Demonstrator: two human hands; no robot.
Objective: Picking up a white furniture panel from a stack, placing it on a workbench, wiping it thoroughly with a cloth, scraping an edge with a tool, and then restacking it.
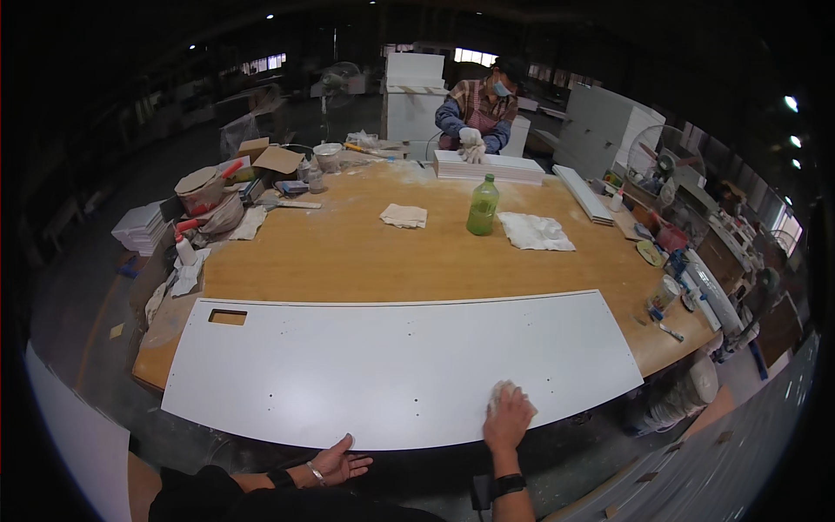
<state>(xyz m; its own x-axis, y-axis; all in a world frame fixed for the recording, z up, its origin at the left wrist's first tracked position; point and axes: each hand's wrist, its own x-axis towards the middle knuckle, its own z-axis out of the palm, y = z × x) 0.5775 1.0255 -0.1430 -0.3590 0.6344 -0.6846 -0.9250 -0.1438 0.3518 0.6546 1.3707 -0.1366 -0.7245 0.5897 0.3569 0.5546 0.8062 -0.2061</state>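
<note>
A long white panel [383, 357] with small drilled holes and a rectangular cutout [228, 317] at its far left corner lies across the near side of the wooden table [304, 252]. On the panel's right part, my right hand [508, 424] presses a pale cloth [527, 402] against the surface; the hand covers much of it. My left hand [341, 461] is at the near edge, left of the middle, palm up with fingers stretched out and the thumb by the edge. Whether it touches the panel I cannot tell.
Beyond the panel stand a green bottle [483, 207] and two folded cloths, one beige [404, 216], one white [536, 232]. Across the table a gloved co-worker [477, 113] works at stacked white boards [489, 168]. Tools and containers crowd both table sides; a jar [664, 296] stands at right.
</note>
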